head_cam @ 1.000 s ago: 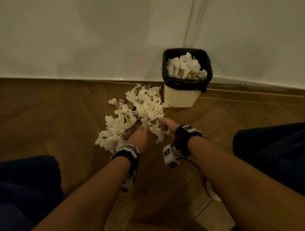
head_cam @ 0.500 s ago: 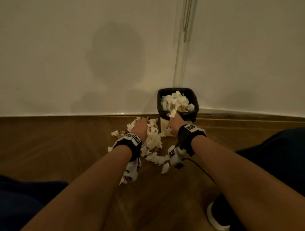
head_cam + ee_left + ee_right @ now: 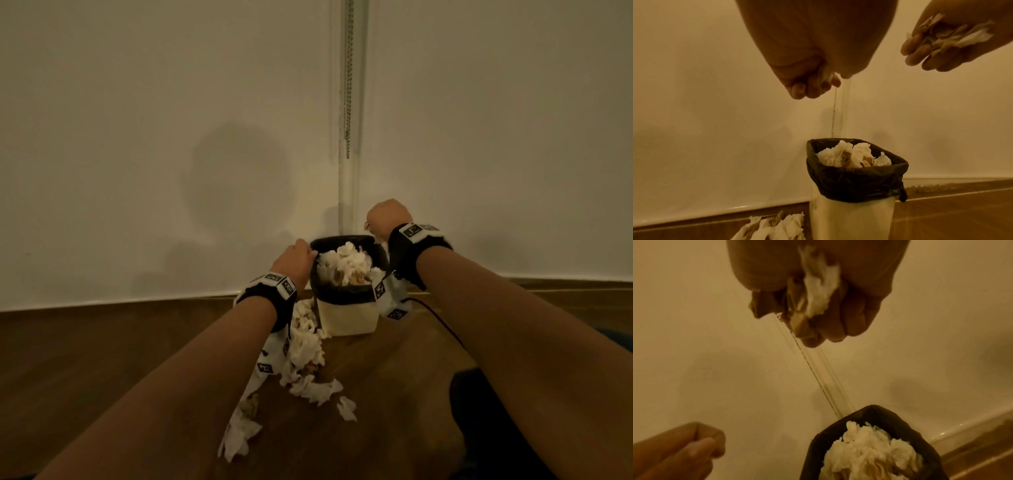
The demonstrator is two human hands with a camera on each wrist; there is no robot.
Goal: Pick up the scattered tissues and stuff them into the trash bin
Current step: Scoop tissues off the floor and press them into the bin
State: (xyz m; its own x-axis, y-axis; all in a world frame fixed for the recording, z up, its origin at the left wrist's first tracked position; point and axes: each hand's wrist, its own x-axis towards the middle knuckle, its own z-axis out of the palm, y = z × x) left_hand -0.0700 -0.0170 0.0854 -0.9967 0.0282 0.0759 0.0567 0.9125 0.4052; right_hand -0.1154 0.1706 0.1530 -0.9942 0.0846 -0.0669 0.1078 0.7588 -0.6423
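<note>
The scattered tissues (image 3: 301,356) lie in a loose trail on the wooden floor (image 3: 102,359), running from the front left foot of the trash bin (image 3: 346,317) back toward the person. The bin stands against the wall (image 3: 171,137) at the floor's far edge; its black liner (image 3: 857,181) is folded over the rim and crumpled tissues are heaped to the top inside. The right hand (image 3: 388,216) hangs above the bin's right side, its fingers curled round a wad of tissue (image 3: 818,293) that shows between them. The left hand (image 3: 293,262) is beside the bin's left rim, lower than the right, fingers curled tight on a small scrap of tissue (image 3: 826,75). A thin bead chain (image 3: 348,78) hangs down the wall behind the bin.
</note>
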